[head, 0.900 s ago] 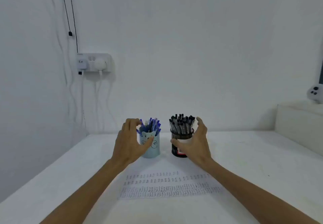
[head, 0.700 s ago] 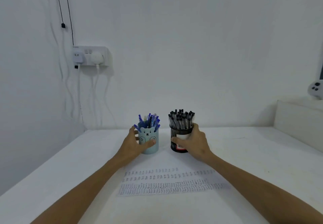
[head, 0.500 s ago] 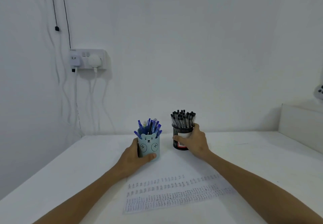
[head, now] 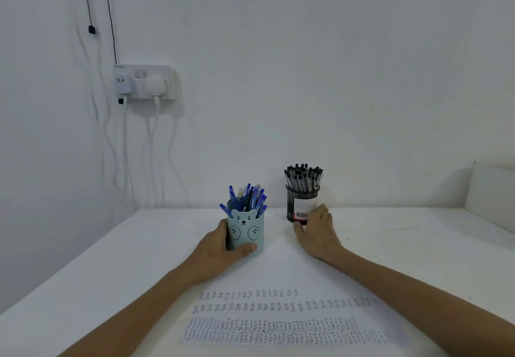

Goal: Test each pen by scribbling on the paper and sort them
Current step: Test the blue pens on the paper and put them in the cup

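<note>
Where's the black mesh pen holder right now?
Head view: the black holder stands on the table, right of the blue bear cup, right hand at its base.

The white counter point(head: 418, 245) runs back to the wall. On it a blue bear cup point(head: 246, 234) full of blue pens point(head: 249, 197) stands left of a black mesh cup point(head: 302, 203) of black pens point(head: 303, 176), the two apart. Nearer lies a paper point(head: 278, 315), flat, covered in rows of scribbles.
</note>
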